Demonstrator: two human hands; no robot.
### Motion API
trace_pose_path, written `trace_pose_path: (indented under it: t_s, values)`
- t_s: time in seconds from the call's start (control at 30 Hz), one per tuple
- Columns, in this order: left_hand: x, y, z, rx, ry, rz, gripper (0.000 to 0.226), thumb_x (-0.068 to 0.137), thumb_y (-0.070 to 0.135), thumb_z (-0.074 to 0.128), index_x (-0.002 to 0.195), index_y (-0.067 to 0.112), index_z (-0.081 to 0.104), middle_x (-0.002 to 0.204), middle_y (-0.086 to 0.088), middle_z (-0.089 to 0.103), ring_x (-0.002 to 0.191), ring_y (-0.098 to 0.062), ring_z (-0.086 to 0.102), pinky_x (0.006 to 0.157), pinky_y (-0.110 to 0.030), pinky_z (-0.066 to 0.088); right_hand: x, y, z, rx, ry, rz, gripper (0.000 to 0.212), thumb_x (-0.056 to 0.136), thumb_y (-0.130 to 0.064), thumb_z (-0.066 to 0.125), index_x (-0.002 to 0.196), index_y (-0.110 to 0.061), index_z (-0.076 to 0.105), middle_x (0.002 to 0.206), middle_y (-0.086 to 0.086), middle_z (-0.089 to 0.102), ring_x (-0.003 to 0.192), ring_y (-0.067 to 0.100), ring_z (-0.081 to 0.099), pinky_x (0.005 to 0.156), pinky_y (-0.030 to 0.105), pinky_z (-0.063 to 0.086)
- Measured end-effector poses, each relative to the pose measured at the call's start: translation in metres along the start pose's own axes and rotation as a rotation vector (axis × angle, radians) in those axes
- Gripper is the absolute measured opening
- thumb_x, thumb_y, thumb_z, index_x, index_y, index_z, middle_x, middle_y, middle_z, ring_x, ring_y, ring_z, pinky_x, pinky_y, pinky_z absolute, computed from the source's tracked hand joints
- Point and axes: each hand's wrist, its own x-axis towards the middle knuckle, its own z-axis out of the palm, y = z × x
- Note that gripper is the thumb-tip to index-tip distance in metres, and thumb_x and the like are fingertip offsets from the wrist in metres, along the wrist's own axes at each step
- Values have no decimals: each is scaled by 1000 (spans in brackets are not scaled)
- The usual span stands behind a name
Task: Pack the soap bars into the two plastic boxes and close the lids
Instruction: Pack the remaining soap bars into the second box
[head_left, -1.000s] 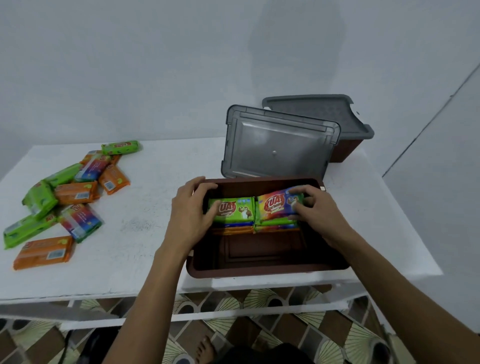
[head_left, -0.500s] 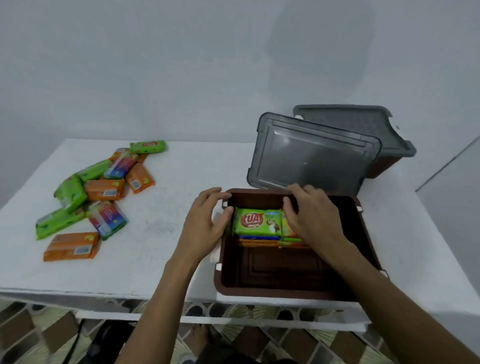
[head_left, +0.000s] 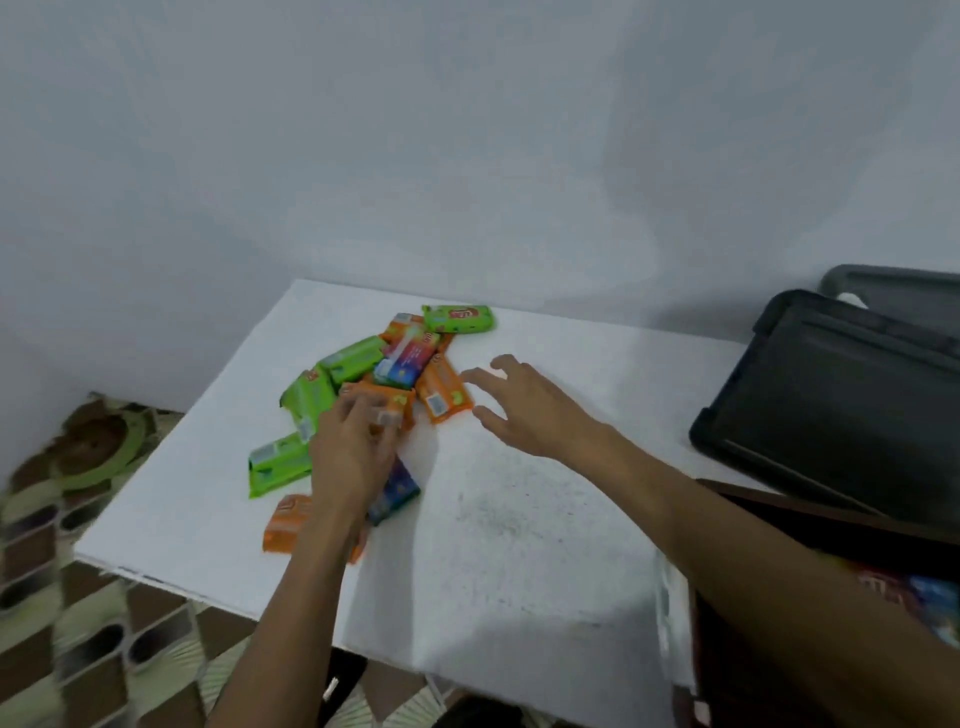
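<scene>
L hand (head_left: 353, 447): on soap pile (head_left: 363, 364), fingers over orange bar (head_left: 400, 400); grip unclear (blur).
R hand (head_left: 524, 405): spread, empty, just right of pile.
Box (head_left: 841, 517): far right of pile, lid (head_left: 831, 395) up.

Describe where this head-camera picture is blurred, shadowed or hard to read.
Head view: the left hand is smeared over the soap bars, so its grip is unclear; the right hand is sharper, fingers spread; the floor tiles at the left edge are streaked; soft light leaves only faint shadows on the wall; the brown box at the right edge is dark and blurred.
</scene>
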Motion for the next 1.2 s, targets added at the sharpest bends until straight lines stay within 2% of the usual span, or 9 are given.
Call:
trace_pose_path:
  t_s: [0.2, 0.4, 0.47, 0.57, 0.67, 0.83, 0.93, 1.07, 1.2]
  values:
    - [39, -53, -4, 126, -76, -395, 52, 94, 48, 51, 138, 21, 48, 142, -21, 41, 125, -44, 42, 99, -54, 38, 63, -7, 45, -121, -196, -128, 38, 100, -36, 42, 137, -43, 45, 157, 14, 14, 124, 42, 37, 96, 53, 46]
    - [56, -65, -2, -20, -101, -428, 61, 90, 55, 54, 142, 27, 41, 121, -23, 59, 114, -40, 54, 87, -46, 46, 75, -2, 66, -193, -223, -167, 34, 94, -47, 45, 126, -37, 50, 158, 15, 15, 118, 42, 41, 96, 50, 44]
    - [60, -64, -5, -25, -97, -447, 61, 87, 51, 59, 141, 29, 42, 124, -20, 60, 115, -39, 54, 87, -46, 46, 71, -3, 57, -165, -198, -165, 33, 94, -42, 51, 126, -34, 50, 157, 10, 19, 117, 36, 42, 94, 46, 46]
    - [60, -56, -12, -35, -103, -470, 67, 84, 46, 64, 144, 34, 36, 127, -19, 57, 113, -38, 56, 87, -47, 47, 64, 1, 45, -140, -136, -167, 40, 96, -15, 51, 132, -33, 46, 154, 6, 28, 112, 29, 45, 86, 41, 50]
    - [52, -32, -21, -150, -102, -423, 75, 83, 36, 67, 147, 41, 27, 132, -17, 43, 109, -32, 56, 88, -44, 48, 51, 2, 30, -92, -10, -124, 58, 95, 0, 43, 142, -33, 38, 137, 8, 51, 97, 25, 53, 77, 35, 52]
    - [29, 21, -25, -367, -73, -151, 72, 75, 21, 77, 133, 36, 38, 130, -8, 43, 108, -19, 48, 85, -32, 47, 5, 11, -6, 255, 246, -14, 35, 97, -11, 45, 130, -23, 49, 100, 12, 64, 85, 23, 63, 67, 30, 54]
    - [10, 53, -22, -560, -48, -51, 67, 70, 17, 82, 120, 33, 40, 123, -2, 55, 103, -16, 61, 81, -28, 56, -36, 18, -24, 415, 319, 39, 30, 99, -10, 47, 128, -18, 54, 106, 11, 66, 91, 19, 66, 71, 29, 59]
    - [-26, 101, -16, -773, -27, 29, 57, 75, 9, 80, 111, 32, 42, 114, 4, 59, 99, -12, 65, 71, -21, 56, -108, 29, -54, 627, 403, 155, 28, 100, -10, 49, 126, -16, 58, 111, 1, 64, 84, 8, 68, 64, 9, 51]
    - [-62, 146, -8, -955, -95, 7, 54, 78, -7, 73, 112, 18, 40, 122, -5, 56, 102, -16, 63, 72, -17, 53, -184, 47, -79, 813, 468, 220, 26, 99, -10, 51, 123, -13, 60, 119, 5, 63, 86, 14, 72, 71, 22, 59]
